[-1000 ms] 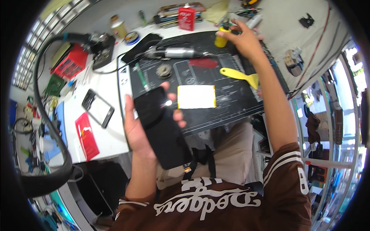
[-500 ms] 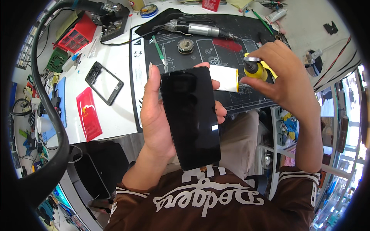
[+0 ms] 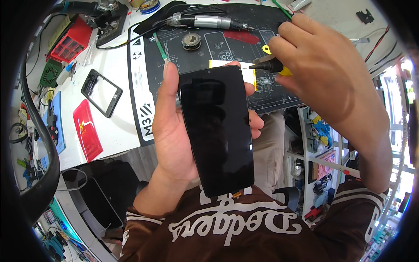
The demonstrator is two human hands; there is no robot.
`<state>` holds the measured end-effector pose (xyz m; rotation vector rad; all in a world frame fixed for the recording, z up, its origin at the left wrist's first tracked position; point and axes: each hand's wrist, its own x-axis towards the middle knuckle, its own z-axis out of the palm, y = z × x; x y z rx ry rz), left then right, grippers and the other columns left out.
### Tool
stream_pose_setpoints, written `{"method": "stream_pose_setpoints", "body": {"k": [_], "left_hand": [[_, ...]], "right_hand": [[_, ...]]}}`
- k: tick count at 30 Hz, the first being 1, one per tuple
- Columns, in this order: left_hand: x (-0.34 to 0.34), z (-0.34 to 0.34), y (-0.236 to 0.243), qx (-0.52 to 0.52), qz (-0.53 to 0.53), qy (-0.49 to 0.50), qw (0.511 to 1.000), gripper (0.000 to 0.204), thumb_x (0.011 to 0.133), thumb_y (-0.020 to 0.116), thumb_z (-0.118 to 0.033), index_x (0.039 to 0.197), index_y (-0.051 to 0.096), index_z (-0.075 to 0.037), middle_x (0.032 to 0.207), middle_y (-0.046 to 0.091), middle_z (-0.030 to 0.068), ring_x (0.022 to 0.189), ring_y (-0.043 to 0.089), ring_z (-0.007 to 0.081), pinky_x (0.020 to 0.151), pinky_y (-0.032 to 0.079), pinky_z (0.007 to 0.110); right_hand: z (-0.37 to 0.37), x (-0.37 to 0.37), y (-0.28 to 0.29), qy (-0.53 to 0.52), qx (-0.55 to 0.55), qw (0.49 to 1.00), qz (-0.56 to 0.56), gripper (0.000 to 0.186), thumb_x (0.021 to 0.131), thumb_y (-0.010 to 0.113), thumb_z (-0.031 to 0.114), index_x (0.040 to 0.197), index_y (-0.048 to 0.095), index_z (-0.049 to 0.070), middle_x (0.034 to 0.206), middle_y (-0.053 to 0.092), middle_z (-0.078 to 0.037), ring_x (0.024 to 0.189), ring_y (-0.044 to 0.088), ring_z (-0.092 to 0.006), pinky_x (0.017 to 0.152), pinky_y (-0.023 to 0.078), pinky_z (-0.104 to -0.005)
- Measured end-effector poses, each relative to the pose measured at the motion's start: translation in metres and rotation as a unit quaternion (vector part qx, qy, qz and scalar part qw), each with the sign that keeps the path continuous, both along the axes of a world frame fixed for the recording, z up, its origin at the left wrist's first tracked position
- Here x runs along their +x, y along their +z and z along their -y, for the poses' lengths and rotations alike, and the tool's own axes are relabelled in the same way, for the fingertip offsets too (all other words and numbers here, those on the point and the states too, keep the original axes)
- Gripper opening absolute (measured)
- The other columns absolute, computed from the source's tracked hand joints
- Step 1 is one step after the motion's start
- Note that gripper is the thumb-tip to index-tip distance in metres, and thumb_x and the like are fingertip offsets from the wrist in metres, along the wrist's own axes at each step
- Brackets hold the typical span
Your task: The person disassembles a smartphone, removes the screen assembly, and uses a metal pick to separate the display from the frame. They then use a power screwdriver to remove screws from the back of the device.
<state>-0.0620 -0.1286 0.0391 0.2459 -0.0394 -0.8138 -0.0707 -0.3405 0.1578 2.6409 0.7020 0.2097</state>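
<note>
My left hand (image 3: 168, 139) holds a black phone screen (image 3: 218, 135) upright in its palm, thumb along the left edge and fingertips round the right edge. A short ribbon cable (image 3: 237, 195) sticks out at its lower end. My right hand (image 3: 314, 61) is closed round a yellow-and-black tool (image 3: 273, 65) with a thin metal tip; the fingers hide much of it, so its kind is unclear. That tip points at the screen's upper right corner; whether it touches, I cannot tell. Behind the screen lies a flat white piece with yellow edges (image 3: 248, 77), partly covered.
On the black mat (image 3: 196, 56) are a silver rotary tool (image 3: 207, 22), a round metal piece (image 3: 191, 42), a green-handled tool (image 3: 159, 46) and red film (image 3: 241, 36). Left on the white table lie a phone frame (image 3: 90, 84) and red packet (image 3: 87, 133). A thick black tube (image 3: 43, 126) curves alongside.
My right hand has turned the tool sideways and brought its thin tip to the screen's upper right corner. The left hand still holds the screen. Background things have shifted left and up in view.
</note>
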Motion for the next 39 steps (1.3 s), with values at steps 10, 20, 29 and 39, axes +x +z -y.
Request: {"method": "stream_pose_setpoints", "body": {"k": [10,20,29,39], "left_hand": [[-0.002,0.003,0.003,0.007,-0.011,-0.011,1.0,0.09,0.108,0.028,-0.071,0.156,0.038,0.005,0.131,0.065,0.026,0.097,0.075,0.0446,0.083,0.064,0.059],[-0.003,0.006,0.004,-0.013,-0.026,-0.019,0.999,0.092,0.108,0.028,-0.072,0.157,0.036,0.006,0.132,0.065,0.0265,0.096,0.075,0.0451,0.082,0.064,0.06],[-0.007,0.006,0.011,0.017,-0.034,-0.005,0.999,0.091,0.109,0.028,-0.071,0.156,0.038,0.006,0.129,0.066,0.0247,0.09,0.075,0.0427,0.077,0.065,0.055],[0.01,-0.007,0.001,-0.013,0.061,0.038,0.997,0.091,0.108,0.031,-0.07,0.162,0.032,0.003,0.132,0.067,0.0201,0.097,0.072,0.0414,0.085,0.062,0.055]], "right_hand": [[0.0,-0.005,0.012,0.004,-0.047,0.999,0.01,0.04,0.073,0.09,0.015,0.101,0.064,0.005,0.1,0.063,-0.005,0.101,0.064,-0.0264,0.084,0.055,-0.0388],[-0.002,-0.007,0.02,0.015,-0.063,0.998,0.01,0.041,0.073,0.091,0.017,0.102,0.064,0.005,0.099,0.064,-0.006,0.098,0.064,-0.0261,0.083,0.054,-0.0387],[-0.002,-0.009,0.024,0.024,-0.068,0.997,0.007,0.042,0.074,0.091,0.019,0.103,0.064,0.004,0.098,0.065,-0.006,0.096,0.064,-0.0257,0.081,0.053,-0.0385],[0.066,0.036,-0.006,-0.197,0.342,0.918,-0.048,0.051,0.084,0.091,0.039,0.112,0.071,0.002,0.094,0.067,-0.002,0.083,0.056,-0.0116,0.074,0.046,-0.031]]}}
